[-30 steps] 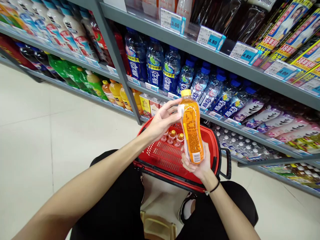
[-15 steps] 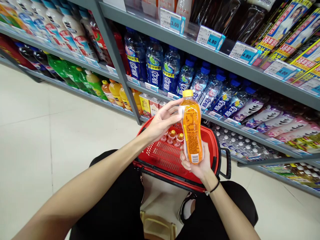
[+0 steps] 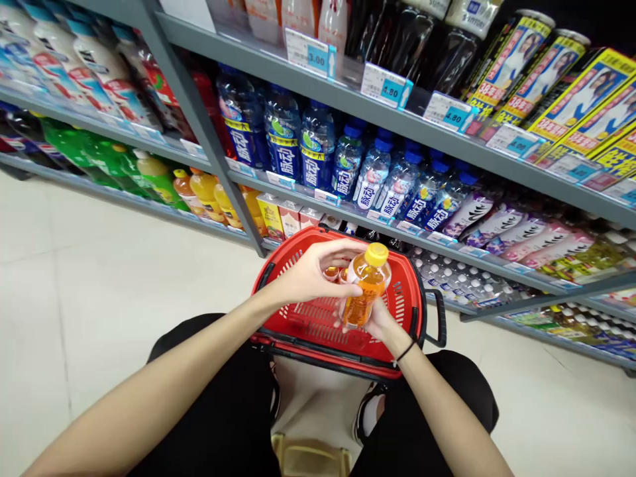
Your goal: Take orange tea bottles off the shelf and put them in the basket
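Pale floor (image 3: 124, 265), red plastic basket (image 3: 318, 341). Right hand (image 3: 380, 321) grips clear yellow-capped bottle of orange drink (image 3: 366, 291); left hand (image 3: 315, 271) curls at side, hold unclear. Loose grip might drop it.

A pale tiled floor (image 3: 149, 271) carries a red basket (image 3: 318, 334), small bottles (image 3: 330, 273) partly hidden at its far side

Beyond, a middle shelf (image 3: 305, 191) holds blue-capped bottles (image 3: 371, 177), then purple- and pink-labelled bottles (image 3: 501, 225) to the right; the upper shelf (image 3: 248, 56), dark bottles (image 3: 410, 50); the lower left shelf (image 3: 124, 200), green bottles (image 3: 94, 159)
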Demonstrator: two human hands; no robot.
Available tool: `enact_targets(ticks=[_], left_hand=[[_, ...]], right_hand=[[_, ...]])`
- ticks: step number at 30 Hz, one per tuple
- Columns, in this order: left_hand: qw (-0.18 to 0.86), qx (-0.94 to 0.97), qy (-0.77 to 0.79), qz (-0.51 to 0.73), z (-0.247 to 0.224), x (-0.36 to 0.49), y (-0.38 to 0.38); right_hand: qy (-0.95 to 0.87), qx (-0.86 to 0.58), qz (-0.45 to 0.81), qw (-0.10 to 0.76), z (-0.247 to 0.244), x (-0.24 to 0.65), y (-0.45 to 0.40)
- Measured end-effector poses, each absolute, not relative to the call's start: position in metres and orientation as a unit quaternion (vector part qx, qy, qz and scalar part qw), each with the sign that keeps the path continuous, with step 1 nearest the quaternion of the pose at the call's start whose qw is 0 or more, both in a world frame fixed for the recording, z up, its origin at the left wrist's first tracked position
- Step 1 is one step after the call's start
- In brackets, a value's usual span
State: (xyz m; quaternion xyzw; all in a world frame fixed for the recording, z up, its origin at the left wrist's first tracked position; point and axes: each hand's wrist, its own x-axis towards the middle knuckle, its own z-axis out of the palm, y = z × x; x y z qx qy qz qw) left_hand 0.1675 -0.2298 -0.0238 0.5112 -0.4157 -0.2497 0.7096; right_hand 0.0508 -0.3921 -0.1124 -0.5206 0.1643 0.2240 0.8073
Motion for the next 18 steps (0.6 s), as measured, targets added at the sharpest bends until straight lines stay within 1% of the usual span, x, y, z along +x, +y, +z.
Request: enact_targets(ticks=[4,7,10,14,18], left_hand=[[0.603,0.614,-0.429,-0.275,-0.024,0.167,-0.229],[0.572,0.637,-0.415,-0.308,-0.032,0.168,-0.231],[0.566,0.656,-0.384,-0.320,-0.048,0.165,-0.238],[0.541,0.695,-0.343,-0.327,-0.081,0.153,-0.259],[0.428,0.777,-0.350,-0.300,-0.126,0.140,-0.295]], right_hand=[[0.171,-0.592,0.251,0.746,-0.118,0.052,-0.400],[0.194,-0.650,0.267,0.684,-0.119,0.051,-0.410],[0.222,-0.730,0.272,0.586,-0.114,0.051,-0.431],[0.233,-0.831,0.261,0.433,-0.092,0.052,-0.470],[0.260,-0.884,0.217,0.322,-0.068,0.048,-0.499]])
